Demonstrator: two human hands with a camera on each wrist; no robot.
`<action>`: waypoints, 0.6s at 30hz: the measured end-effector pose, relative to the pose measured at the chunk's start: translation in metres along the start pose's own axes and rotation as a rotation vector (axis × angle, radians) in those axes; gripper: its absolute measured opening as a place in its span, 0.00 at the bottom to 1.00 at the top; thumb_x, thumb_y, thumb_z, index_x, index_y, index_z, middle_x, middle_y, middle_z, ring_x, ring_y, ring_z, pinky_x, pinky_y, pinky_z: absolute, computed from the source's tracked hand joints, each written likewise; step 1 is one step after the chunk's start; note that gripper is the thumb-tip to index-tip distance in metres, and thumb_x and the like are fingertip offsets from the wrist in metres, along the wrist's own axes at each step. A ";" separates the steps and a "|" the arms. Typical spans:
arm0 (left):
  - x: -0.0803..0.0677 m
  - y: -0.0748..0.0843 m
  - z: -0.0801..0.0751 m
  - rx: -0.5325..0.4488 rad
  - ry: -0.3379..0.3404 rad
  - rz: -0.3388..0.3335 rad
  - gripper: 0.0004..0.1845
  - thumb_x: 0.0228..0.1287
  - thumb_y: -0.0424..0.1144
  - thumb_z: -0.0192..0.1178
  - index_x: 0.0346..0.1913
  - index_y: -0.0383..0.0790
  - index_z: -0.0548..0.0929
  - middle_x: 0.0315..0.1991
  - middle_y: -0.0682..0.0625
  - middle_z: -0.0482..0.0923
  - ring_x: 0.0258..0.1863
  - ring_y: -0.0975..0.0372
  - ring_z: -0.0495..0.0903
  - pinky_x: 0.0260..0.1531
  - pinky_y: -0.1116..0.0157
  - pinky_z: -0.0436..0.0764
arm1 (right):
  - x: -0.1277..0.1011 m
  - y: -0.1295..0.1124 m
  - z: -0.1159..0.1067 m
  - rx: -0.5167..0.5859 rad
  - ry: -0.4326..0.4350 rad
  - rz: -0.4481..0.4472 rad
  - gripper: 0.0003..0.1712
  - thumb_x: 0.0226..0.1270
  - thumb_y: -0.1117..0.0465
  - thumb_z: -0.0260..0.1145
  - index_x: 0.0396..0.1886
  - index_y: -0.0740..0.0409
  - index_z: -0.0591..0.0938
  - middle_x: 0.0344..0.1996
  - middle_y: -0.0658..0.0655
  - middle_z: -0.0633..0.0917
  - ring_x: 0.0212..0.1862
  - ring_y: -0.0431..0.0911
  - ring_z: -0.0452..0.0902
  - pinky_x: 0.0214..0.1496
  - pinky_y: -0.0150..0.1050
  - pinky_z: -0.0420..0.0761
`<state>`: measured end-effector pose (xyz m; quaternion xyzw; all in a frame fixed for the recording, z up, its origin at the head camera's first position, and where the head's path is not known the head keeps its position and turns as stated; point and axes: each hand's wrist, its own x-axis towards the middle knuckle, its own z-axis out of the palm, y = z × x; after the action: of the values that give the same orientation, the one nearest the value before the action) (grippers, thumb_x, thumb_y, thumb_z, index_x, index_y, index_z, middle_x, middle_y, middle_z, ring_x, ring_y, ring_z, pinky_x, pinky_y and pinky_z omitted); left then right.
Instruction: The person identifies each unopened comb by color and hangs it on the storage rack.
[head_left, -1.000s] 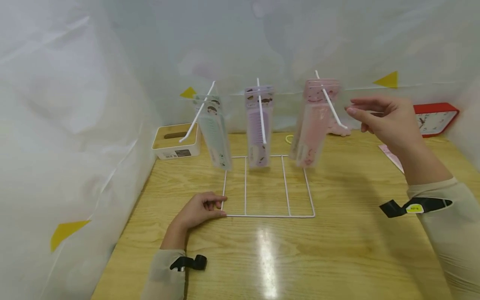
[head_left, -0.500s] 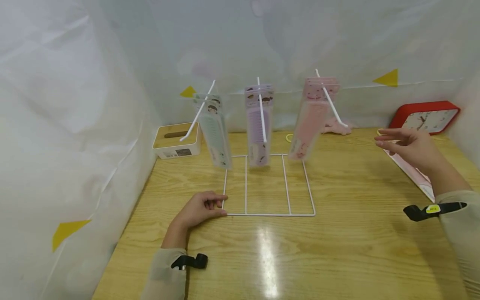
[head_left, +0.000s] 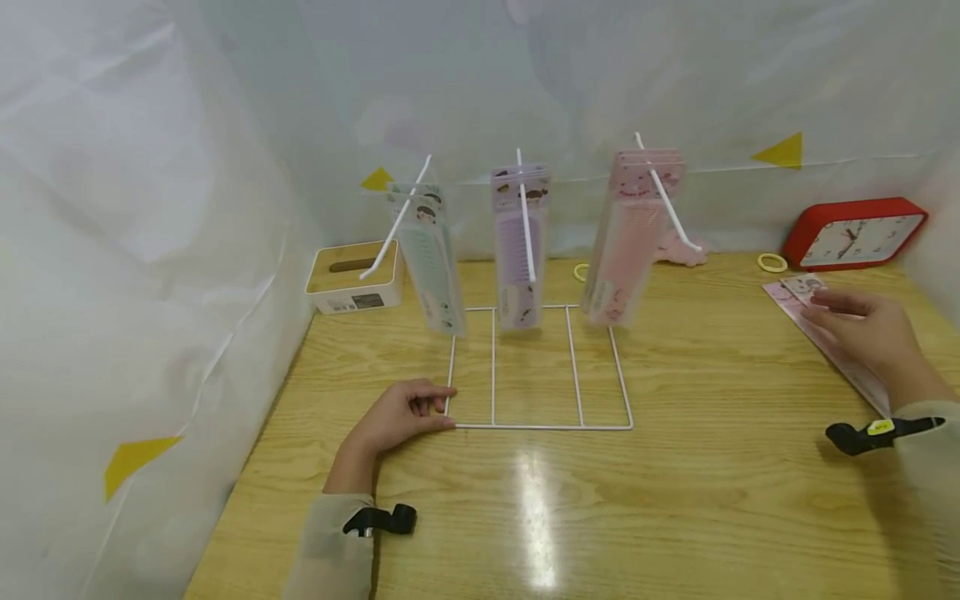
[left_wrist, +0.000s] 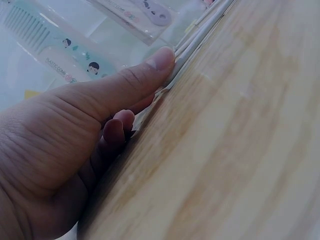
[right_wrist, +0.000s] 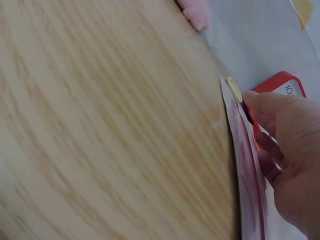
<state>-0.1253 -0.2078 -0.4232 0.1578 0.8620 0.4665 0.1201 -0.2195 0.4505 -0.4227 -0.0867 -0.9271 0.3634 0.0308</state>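
Note:
A white wire display rack (head_left: 540, 427) stands on the table, its three prongs carrying packaged plastic combs: green (head_left: 427, 258), purple (head_left: 517, 258) and pink (head_left: 626, 250). My left hand (head_left: 401, 412) holds the near left corner of its base between thumb and index finger. In the left wrist view the thumb (left_wrist: 130, 82) lies against the white wire. At the right, my right hand (head_left: 873, 333) has its fingertips at the far end of flat pink comb packets (head_left: 840, 358) on the table. I cannot tell whether they pinch one; the right wrist view shows layered packets (right_wrist: 245, 165) beside the fingers.
A red clock (head_left: 858, 233) stands at the back right, with a yellow ring (head_left: 772, 263) beside it. Behind the pink combs lies a pink plush item (head_left: 681, 250). A tissue box (head_left: 356, 279) is at the back left. White sheeting surrounds the table.
My right hand has moved right and down from beside the pink prong to the flat packets. The hanging pink combs swung a little. My left hand stays on the rack corner.

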 end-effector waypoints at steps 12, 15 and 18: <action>0.000 0.005 -0.001 -0.019 -0.005 0.022 0.22 0.56 0.33 0.73 0.55 0.34 0.85 0.37 0.39 0.83 0.28 0.66 0.71 0.30 0.72 0.72 | 0.003 0.007 0.008 -0.004 -0.022 0.127 0.52 0.62 0.30 0.63 0.75 0.59 0.66 0.69 0.51 0.74 0.65 0.42 0.68 0.70 0.46 0.70; -0.001 0.004 -0.001 -0.022 -0.006 0.024 0.22 0.57 0.33 0.73 0.55 0.33 0.85 0.37 0.39 0.83 0.28 0.66 0.72 0.30 0.72 0.72 | 0.006 0.005 0.007 -0.064 -0.063 0.119 0.55 0.64 0.29 0.60 0.77 0.62 0.60 0.72 0.74 0.63 0.70 0.67 0.56 0.70 0.67 0.59; -0.001 0.004 -0.001 -0.022 -0.005 0.024 0.22 0.57 0.33 0.73 0.55 0.34 0.85 0.37 0.39 0.83 0.28 0.66 0.72 0.30 0.72 0.72 | 0.008 0.001 0.004 -0.084 -0.089 0.084 0.55 0.65 0.32 0.62 0.77 0.66 0.58 0.70 0.78 0.64 0.67 0.70 0.58 0.67 0.69 0.60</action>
<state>-0.1242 -0.2071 -0.4192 0.1678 0.8545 0.4771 0.1183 -0.2276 0.4499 -0.4266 -0.1106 -0.9374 0.3288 -0.0295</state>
